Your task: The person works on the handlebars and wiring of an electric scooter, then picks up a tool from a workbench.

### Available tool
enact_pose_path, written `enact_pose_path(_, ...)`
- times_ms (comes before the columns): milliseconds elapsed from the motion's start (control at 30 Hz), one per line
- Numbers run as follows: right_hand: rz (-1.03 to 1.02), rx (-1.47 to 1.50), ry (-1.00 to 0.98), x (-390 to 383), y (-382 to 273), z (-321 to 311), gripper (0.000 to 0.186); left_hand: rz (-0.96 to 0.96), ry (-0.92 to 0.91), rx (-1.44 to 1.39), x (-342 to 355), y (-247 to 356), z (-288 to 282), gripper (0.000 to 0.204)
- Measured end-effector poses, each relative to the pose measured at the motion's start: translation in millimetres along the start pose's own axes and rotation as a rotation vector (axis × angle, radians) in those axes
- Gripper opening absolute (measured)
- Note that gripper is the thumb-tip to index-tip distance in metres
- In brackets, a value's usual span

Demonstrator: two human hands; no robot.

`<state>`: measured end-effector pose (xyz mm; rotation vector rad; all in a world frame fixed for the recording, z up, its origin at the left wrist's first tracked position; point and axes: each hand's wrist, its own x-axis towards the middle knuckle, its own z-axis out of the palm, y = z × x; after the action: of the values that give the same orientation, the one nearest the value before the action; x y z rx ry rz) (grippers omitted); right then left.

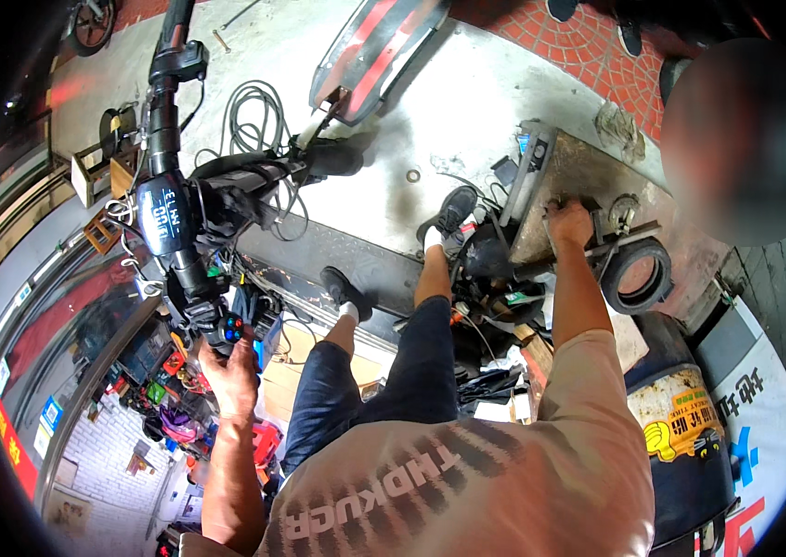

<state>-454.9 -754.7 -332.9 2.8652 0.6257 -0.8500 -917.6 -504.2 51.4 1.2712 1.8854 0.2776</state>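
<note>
My left hand (228,379) is closed round the near end of an electric scooter's handlebar (190,269). Beside its thumb sits a small switch pod (231,327) with lit blue and red buttons. Further up the bar, a display (162,214) glows with white characters. The scooter's stem runs off to the right, and its black and red deck (379,56) lies beyond. On the worn top of a low workbench (588,162), my right hand (569,226) is closed with its fingers curled down; a small dark thing at the fingertips is too unclear to name.
A small black tyre (663,278) lies on the bench's near side. Coiled black cable (258,88) lies on the pale floor (467,93). Tools and parts clutter the area left of my legs. A person (736,139) is close by at the right; dark shoes (630,39) show at the top.
</note>
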Motion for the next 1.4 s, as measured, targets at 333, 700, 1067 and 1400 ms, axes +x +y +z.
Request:
enact_pose_path(333,-0.224,0.46,0.146,-18,-20,-37,0.029,-0.061,-0.028,0.187,-1,13,10,0.017)
enact_pose_path(700,-0.6,1.142,-0.728,-237,-293,-254,0.025,0.081,-0.094,0.042,1,7,0,0.037)
enact_pose_path(1067,-0.812,1.216,-0.822,-338,-416,-268,0.028,-0.107,-0.176,-0.131,29,11,-15,0.093)
enact_pose_path(1400,-0.718,1.307,-0.744,-345,-445,-252,0.028,-0.174,-0.203,-0.1,48,30,-35,0.09)
